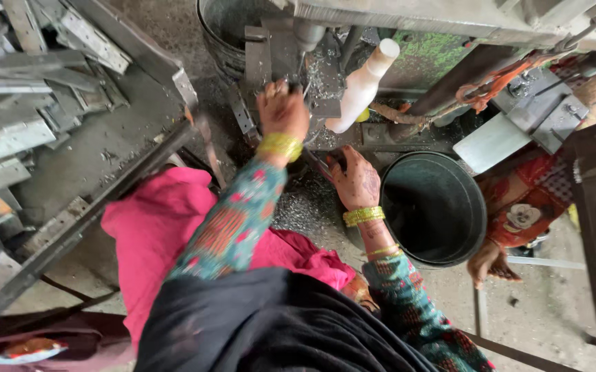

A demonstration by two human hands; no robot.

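Dull grey metal brackets are lying matt and scuffed, a smooth white plastic bottle is gleaming faintly, and glinting metal shavings are roughening the floor beside a matt dark plastic bucket.

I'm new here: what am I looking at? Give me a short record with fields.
place: metal workshop, seen from above
left hand: pressed on a metal part at the machine
right hand: lower down, at the shavings beside the black bucket
bottle: white, leaning on the machine
metal pieces: heaped on the left
other person: a hand by the bucket
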